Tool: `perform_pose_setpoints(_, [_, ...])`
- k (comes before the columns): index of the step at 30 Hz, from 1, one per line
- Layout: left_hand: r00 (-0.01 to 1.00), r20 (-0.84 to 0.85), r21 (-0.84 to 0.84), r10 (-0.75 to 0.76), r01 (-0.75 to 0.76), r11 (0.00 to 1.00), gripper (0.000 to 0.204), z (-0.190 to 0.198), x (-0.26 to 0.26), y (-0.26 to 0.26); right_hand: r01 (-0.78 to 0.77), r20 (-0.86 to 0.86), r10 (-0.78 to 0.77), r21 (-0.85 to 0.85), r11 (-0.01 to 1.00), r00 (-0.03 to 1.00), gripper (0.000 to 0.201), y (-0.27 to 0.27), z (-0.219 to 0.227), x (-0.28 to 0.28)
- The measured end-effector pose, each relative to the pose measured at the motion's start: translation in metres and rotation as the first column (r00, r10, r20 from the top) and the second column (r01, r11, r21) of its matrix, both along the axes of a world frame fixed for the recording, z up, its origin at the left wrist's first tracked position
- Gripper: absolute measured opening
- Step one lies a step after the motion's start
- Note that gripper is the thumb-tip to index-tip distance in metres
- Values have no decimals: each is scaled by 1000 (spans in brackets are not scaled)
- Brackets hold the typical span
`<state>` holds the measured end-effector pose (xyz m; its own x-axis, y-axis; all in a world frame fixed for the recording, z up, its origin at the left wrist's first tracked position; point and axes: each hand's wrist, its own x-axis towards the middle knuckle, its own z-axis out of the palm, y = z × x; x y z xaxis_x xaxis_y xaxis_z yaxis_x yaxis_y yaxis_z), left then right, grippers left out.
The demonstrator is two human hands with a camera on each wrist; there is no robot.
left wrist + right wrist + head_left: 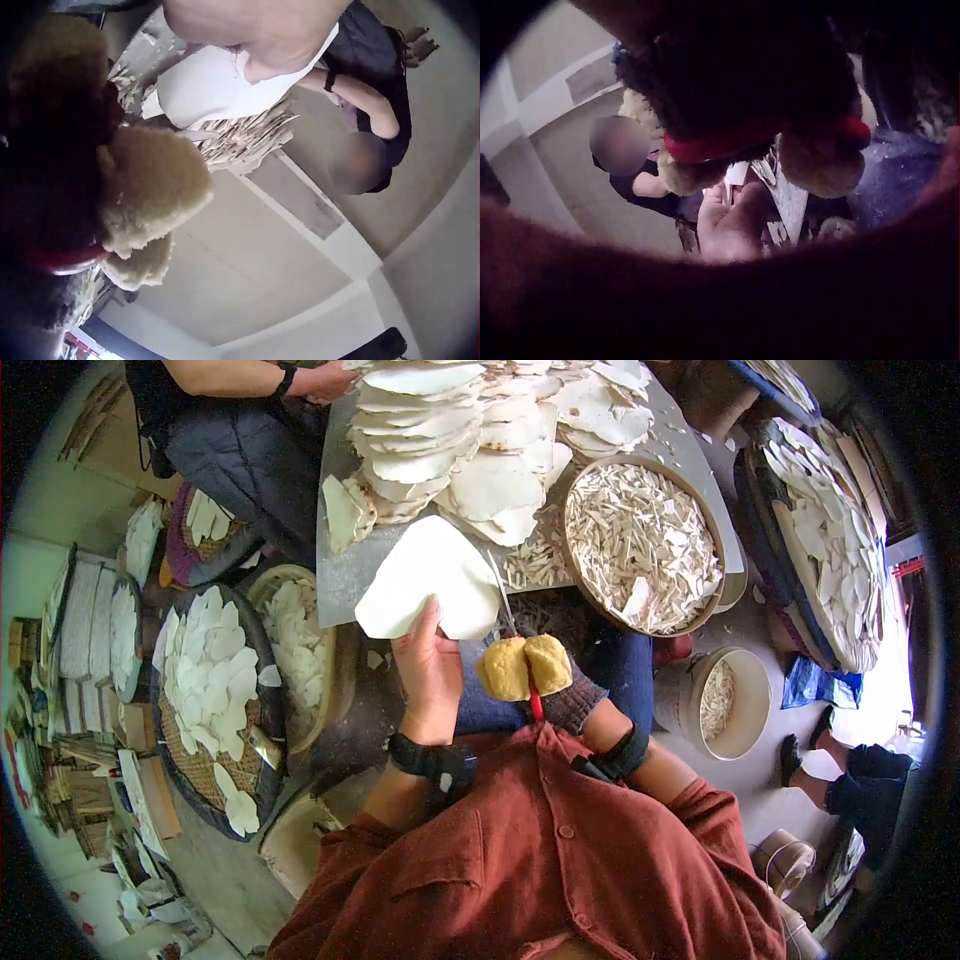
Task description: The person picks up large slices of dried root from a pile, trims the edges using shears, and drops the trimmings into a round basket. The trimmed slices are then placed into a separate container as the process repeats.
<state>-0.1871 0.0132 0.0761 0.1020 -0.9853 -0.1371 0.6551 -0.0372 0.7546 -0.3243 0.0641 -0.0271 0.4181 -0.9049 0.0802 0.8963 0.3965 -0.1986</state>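
Observation:
A broad white slice (430, 580) is pinched in my left hand (430, 675), the thumb lying on its lower edge. My right hand (575, 705) wears a dark knitted glove and grips a knife; its thin blade (502, 588) points up beside the slice's right edge. The handle and most of the fingers are hidden behind yellow sponge-like blocks (505, 668), fastened by a red band (536, 705). In the left wrist view the blade tip (196, 136) lies by the slice (217, 86). The right wrist view is mostly dark, with the left hand (731, 225) beyond the blocks (821, 165).
Stacked slices (420, 430) cover the metal table (345, 575). A round tray (722, 585) of cut strips stands at its right corner, above a white bucket (750, 700). Baskets of slices (215, 670) flank both sides. Another person's arm (235, 378) reaches in at upper left.

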Motion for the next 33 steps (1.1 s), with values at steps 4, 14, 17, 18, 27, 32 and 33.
perform_pose_setpoints(4, [998,61,-30,27,-25,999,32,-10,8,-4,39,-501,-113,-156,987,858,24,2,10,-5])
perform_pose_setpoints(14, [982,61,36,178,-180,983,40,-14,102,20,-67,-836,-174,-243,968,520,26,8,-1,6])
perform_pose_setpoints(17, [962,159,285,-224,172,943,35,-7,195,24,-151,-281,120,-92,984,952,35,2,-12,-2])
perform_pose_setpoints(18, [895,128,397,-427,348,849,39,-1,228,22,63,-592,17,114,991,806,43,5,-2,-6])
perform_pose_setpoints(27, [975,120,-18,189,-189,982,33,30,416,-166,-181,-429,157,-16,983,890,29,24,-69,-26])
perform_pose_setpoints(32, [759,645,-75,-89,179,981,35,97,247,-154,-177,-505,12,-281,943,863,24,12,-28,-15])
perform_pose_setpoints(33, [719,668,-2,-192,259,966,34,88,216,-149,-153,-673,-160,-380,912,722,20,12,-10,-18])
